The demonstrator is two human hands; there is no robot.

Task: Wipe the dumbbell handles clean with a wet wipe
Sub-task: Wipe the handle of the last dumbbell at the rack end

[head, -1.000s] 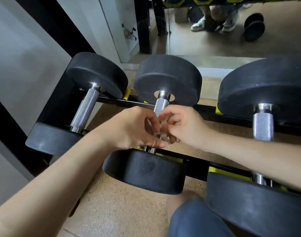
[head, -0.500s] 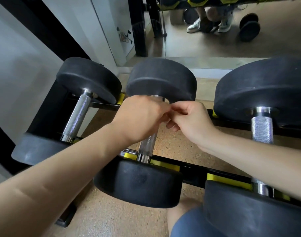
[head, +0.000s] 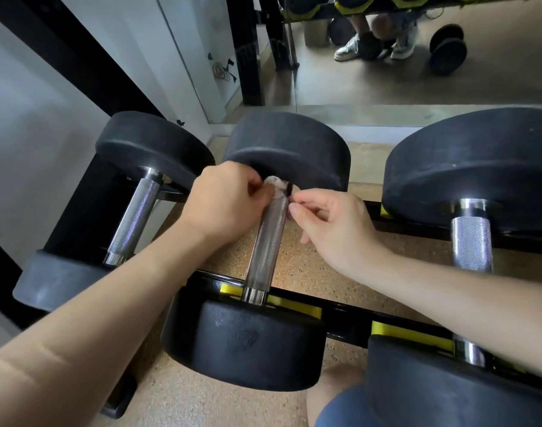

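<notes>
Three black dumbbells lie on a low black rack with yellow cradles. The middle dumbbell's knurled steel handle (head: 268,241) runs away from me. A small crumpled white wet wipe (head: 276,184) sits at the handle's far end, under the far weight head (head: 286,149). My left hand (head: 225,200) pinches the wipe from the left side. My right hand (head: 329,224) is at the handle's right side, thumb and forefinger pinched at the wipe's edge. The left dumbbell handle (head: 137,217) and the right dumbbell handle (head: 471,243) are bare.
A mirror behind the rack reflects a person's shoes (head: 349,49) and a dumbbell (head: 448,50) on the floor. A white wall with a black rack post (head: 78,60) is on the left. My knee (head: 340,396) is at the bottom, on speckled tan flooring.
Both hands slid along the middle handle from its near part to its far end, taking the wipe with them. The lower stretch of the handle is now uncovered.
</notes>
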